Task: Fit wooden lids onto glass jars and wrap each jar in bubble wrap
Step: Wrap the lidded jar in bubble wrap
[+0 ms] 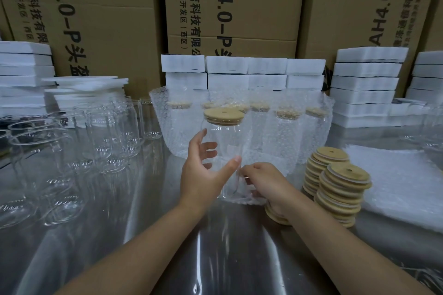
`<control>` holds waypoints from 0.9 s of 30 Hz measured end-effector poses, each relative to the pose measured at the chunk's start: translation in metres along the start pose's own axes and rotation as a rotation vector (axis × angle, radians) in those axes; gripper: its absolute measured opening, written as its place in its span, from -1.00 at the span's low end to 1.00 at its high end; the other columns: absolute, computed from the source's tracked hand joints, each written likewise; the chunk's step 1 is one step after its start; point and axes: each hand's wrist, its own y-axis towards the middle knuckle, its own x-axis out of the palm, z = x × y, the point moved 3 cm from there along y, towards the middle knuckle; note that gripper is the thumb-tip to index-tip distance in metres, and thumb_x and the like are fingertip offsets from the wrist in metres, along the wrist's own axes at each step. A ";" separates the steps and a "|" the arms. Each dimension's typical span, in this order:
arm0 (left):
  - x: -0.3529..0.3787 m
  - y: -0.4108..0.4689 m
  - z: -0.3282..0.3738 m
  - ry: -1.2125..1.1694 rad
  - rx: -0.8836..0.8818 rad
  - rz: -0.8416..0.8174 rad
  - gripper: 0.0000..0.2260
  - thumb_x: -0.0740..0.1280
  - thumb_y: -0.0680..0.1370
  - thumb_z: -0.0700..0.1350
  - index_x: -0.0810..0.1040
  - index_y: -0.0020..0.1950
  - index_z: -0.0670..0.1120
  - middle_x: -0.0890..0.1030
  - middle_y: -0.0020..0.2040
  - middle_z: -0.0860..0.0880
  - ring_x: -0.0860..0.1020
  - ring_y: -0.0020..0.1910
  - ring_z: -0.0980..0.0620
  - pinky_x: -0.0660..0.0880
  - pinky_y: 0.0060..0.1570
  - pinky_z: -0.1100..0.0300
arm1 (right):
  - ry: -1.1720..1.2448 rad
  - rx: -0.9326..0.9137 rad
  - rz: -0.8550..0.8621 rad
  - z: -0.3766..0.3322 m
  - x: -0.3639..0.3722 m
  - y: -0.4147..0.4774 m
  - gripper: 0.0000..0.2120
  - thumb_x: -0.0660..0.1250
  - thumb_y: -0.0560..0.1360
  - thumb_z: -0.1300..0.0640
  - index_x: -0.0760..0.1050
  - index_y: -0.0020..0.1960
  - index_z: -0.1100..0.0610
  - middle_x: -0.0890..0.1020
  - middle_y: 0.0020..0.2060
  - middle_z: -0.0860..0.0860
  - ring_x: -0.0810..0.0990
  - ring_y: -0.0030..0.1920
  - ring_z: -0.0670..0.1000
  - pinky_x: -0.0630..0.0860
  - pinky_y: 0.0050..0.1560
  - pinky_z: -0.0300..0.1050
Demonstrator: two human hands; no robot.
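A clear glass jar (227, 148) with a round wooden lid (224, 116) stands tilted at the table's middle. My left hand (203, 170) curls round the jar's body, thumb in front and fingers behind the glass. My right hand (266, 184) pinches the edge of a bubble wrap sheet (239, 200) at the jar's base. Two stacks of wooden lids (340, 189) stand just right of my right hand. Several jars wrapped in bubble wrap (275, 132) stand behind. Bare lidless jars (100, 141) crowd the left.
White foam blocks (366, 84) are stacked along the back, in front of tall cardboard boxes (235, 7). A pile of bubble wrap sheets (402, 184) lies at the right. The shiny metal table (215, 258) stretches toward me.
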 end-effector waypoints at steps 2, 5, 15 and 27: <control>0.002 0.000 -0.002 0.032 -0.003 -0.016 -0.23 0.43 0.17 0.33 0.23 0.33 0.30 0.53 0.11 0.23 0.52 0.09 0.31 0.44 0.02 0.33 | 0.007 -0.001 0.006 0.000 -0.001 0.001 -0.78 0.23 0.53 0.09 0.52 -0.06 0.26 0.63 -0.07 0.09 0.63 -0.07 0.08 0.60 -0.25 -0.14; 0.003 0.000 -0.005 0.051 -0.013 -0.046 -0.23 0.43 0.17 0.34 0.21 0.33 0.34 0.51 0.15 0.24 0.50 0.15 0.28 0.42 0.06 0.33 | 0.034 -0.027 0.002 -0.004 0.000 -0.001 -0.77 0.19 0.55 0.08 0.56 0.01 0.17 0.67 -0.08 0.09 0.67 -0.07 0.06 0.61 -0.21 -0.11; 0.003 0.002 -0.006 0.058 0.004 -0.187 -0.21 0.49 0.16 0.29 0.18 0.30 0.48 0.44 0.25 0.26 0.38 0.31 0.34 0.37 0.21 0.34 | -0.201 -0.448 0.099 -0.018 0.006 -0.021 -0.30 0.24 0.17 -0.50 0.15 0.20 -0.28 0.50 0.03 -0.23 0.59 -0.08 -0.15 0.58 -0.08 -0.14; 0.004 0.008 -0.010 0.033 -0.024 -0.086 -0.59 0.36 0.52 -0.09 0.33 0.30 0.20 0.40 0.23 0.19 0.40 0.21 0.36 0.28 0.12 0.54 | -0.026 -0.462 0.484 -0.020 -0.020 -0.012 -0.32 0.45 0.17 -0.34 0.25 0.14 -0.10 0.51 -0.07 -0.21 0.54 -0.12 -0.15 0.46 -0.16 -0.16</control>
